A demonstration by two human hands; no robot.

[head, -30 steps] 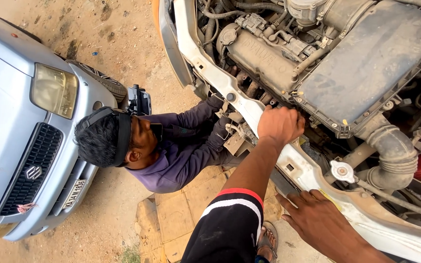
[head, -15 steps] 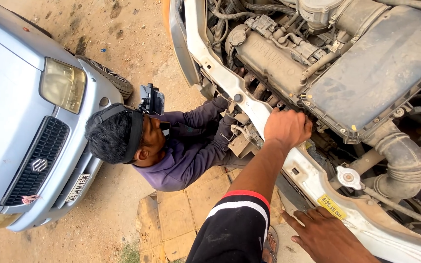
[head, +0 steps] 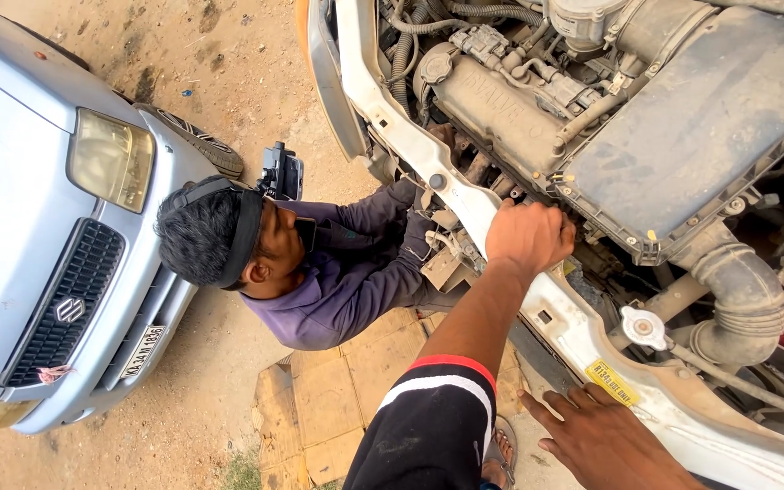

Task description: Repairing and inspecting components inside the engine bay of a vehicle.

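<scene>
Your left hand (head: 530,238), arm stretched forward, is curled closed over the white front crossmember (head: 465,201) beside the engine (head: 510,109); what it pinches cannot be told. Your right hand (head: 605,436) lies flat, fingers spread, against the same panel's lower edge. A crouching co-worker (head: 319,263) reaches beneath.

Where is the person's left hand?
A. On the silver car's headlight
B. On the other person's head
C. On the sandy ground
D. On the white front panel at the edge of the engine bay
D: the left hand is closed over the white front panel at the edge of the engine bay, well away from the silver car.
</scene>
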